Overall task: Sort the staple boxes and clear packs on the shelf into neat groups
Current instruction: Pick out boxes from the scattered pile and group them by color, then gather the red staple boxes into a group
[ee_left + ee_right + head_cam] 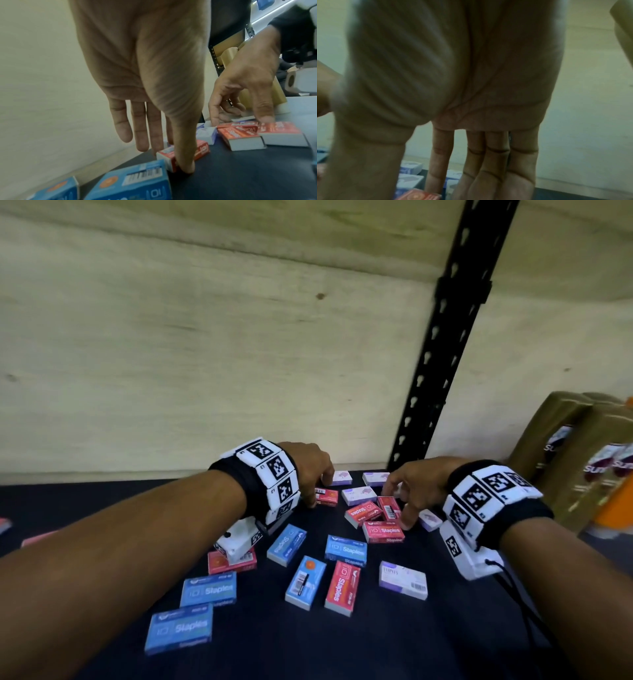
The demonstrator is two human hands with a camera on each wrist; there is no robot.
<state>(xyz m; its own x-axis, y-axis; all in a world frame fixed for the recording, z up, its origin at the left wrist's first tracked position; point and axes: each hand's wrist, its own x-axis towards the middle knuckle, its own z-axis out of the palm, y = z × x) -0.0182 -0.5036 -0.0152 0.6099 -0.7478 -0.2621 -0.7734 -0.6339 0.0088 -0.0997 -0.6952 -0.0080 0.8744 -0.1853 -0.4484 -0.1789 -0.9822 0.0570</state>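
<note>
Printed cardboard staple boxes [346, 550] on a matt dark shelf [394, 638]; pale plywood back wall [205, 354]

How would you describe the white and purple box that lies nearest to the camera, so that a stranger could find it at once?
Start at the dark shelf and look along its front right part, just inside the right hand's wristband. There a white and purple box lies flat, to the right of a red staple box. Unlike the other pale boxes at the back, it lies alone and shows a barcode.
</note>
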